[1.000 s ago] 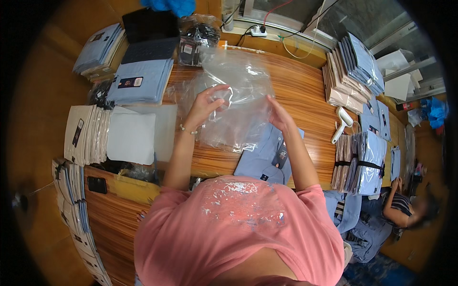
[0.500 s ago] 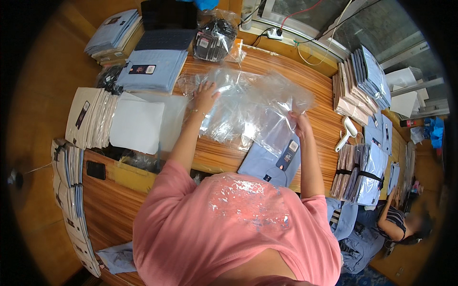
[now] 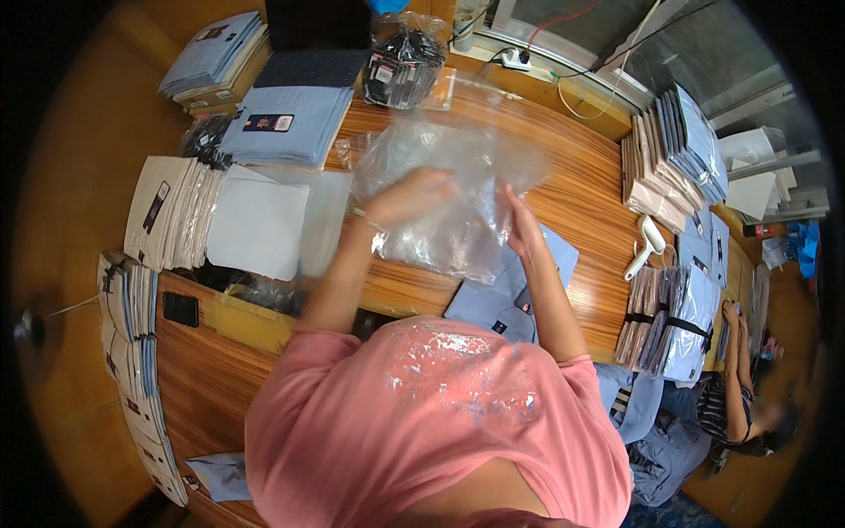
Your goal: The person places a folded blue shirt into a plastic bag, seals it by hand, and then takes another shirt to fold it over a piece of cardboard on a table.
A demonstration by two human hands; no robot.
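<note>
Clear plastic bags (image 3: pixel 431 233) lie crumpled in a loose heap in the middle of the wooden table. My left hand (image 3: pixel 412 197) is over them, its fingers smeared by motion. At the heap's right side my right hand (image 3: pixel 525 231) pinches the edge of a clear plastic bag between thumb and fingers. Below that hand lies a folded blue shirt (image 3: pixel 480 297) with a dark tag, partly covered by the plastic and by my right forearm.
Bagged blue shirts (image 3: pixel 286 136) and beige shirts (image 3: pixel 167 216) are stacked at left, beside white sheets (image 3: pixel 258 224). A phone (image 3: pixel 180 309) lies nearer. At right are a white lint roller (image 3: pixel 647 246), more shirt stacks (image 3: pixel 651 172) and a seated person (image 3: pixel 731 405).
My left hand has moved right across the plastic. The right hand has come left and slightly nearer, drawing the bag leftward off part of the blue shirt.
</note>
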